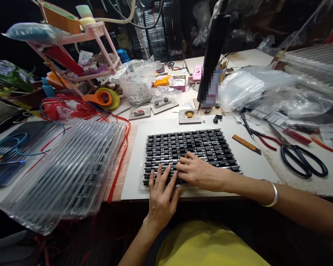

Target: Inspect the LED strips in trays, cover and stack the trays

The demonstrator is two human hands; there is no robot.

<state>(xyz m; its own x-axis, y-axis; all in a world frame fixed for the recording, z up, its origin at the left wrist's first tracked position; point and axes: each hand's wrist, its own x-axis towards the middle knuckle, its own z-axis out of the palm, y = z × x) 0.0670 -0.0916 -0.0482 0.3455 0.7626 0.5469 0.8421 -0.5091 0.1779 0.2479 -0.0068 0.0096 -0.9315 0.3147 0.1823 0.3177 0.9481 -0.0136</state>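
A clear tray (228, 136) filled with rows of several small black chip components lies on a white board (248, 162) in front of me. My left hand (161, 195) rests flat on the tray's near left corner, fingers spread over the chips. My right hand (197, 171) lies on the near rows just right of it, fingers curled down onto the chips; whether a chip is pinched between them I cannot tell. A silver bangle (272, 194) sits on my right wrist.
A stack of clear ribbed trays (69, 170) lies at the left, overhanging the table edge. Black scissors (299, 155), red-handled pliers (263, 138) and a brown strip (246, 144) lie at the right. Plastic bags (249, 88), a black stand (215, 51), tape dispenser (102, 98) and small fixtures (190, 115) crowd the back.
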